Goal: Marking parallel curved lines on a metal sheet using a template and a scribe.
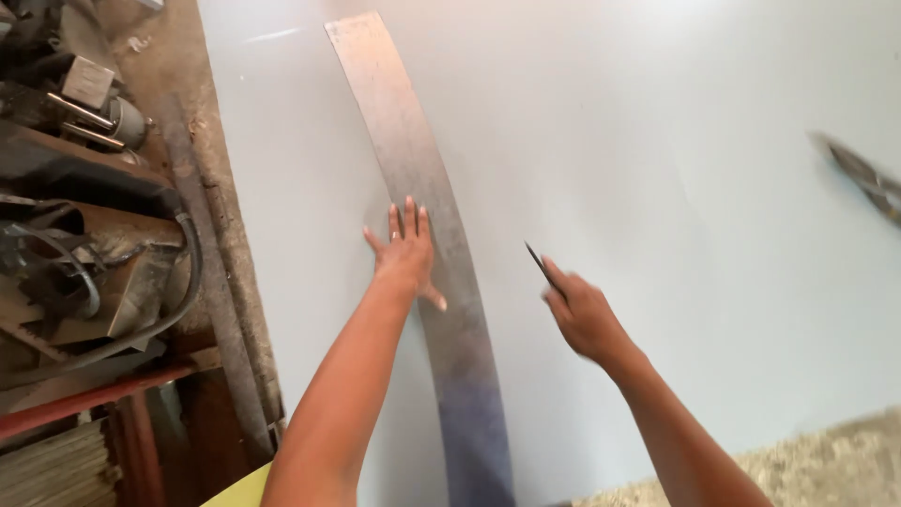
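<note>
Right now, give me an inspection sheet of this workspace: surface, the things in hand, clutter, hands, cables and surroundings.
Surface: large pale sheet, flat, mostly bare.
Things in hand: long metal strip lying on the sheet, looking slightly curved; thin dark pointed tool off to the strip's right.
Clutter: blurred metal tool at the sheet's right edge.
Hands: left hand flat on the strip, fingers spread; right hand closed around the pointed tool, blurred.
Cables: dark hose looping among the machine parts on the left.
Surroundings: rusty machine parts and a red bar left of the sheet; speckled floor at lower right.
</note>
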